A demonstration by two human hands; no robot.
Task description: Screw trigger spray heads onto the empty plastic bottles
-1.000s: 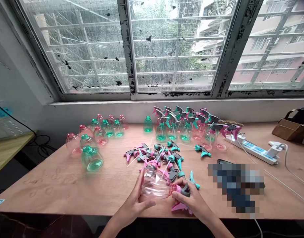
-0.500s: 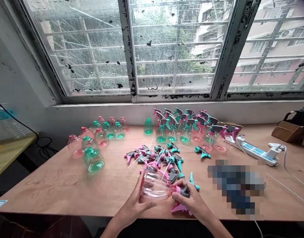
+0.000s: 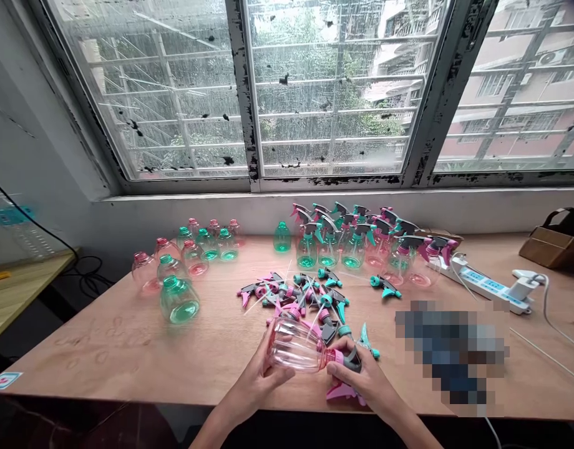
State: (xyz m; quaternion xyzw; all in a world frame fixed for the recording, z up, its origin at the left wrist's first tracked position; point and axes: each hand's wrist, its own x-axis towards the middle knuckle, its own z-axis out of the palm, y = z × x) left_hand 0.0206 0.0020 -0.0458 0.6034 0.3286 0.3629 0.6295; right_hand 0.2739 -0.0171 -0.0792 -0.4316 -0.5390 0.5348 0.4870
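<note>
Wooden table (image 3: 104,355) beneath pink bottle (image 3: 294,349), grimy windows (image 3: 334,93) behind

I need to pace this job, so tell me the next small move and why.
Probably a twist of the pink collar by the right hand: it sits at the neck of the bottle, the left hand steadies the body, and its tightness cannot be seen.

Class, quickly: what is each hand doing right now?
Left hand: holding the clear pink bottle by its body.
Right hand: holding the spray head at the bottle's neck.
</note>
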